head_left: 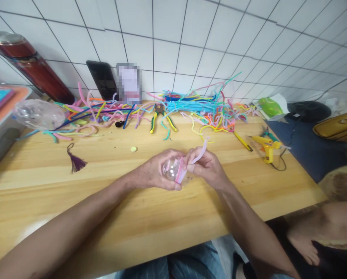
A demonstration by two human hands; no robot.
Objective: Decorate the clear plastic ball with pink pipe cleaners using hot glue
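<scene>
My left hand (157, 170) is wrapped round a clear plastic ball (171, 169) with pink patches and a pink band on it. The ball is held just over the wooden table (109, 209). At the ball's right side my right hand (205, 166) pinches a pale lilac pipe cleaner (201, 152), whose free end curves up past the fingers. Part of the strip lies against the ball by the pink band. My fingers hide where the strip meets the ball.
Behind lie pliers (158, 116), heaped pipe cleaners (191, 106), a phone (102, 79) and a red thermos (31, 66). A purple tassel (77, 161) and another clear ball (40, 113) are leftward. A yellow glue gun (268, 146) and cutter (243, 141) lie right. Another person's leg (330, 224) is beside the table.
</scene>
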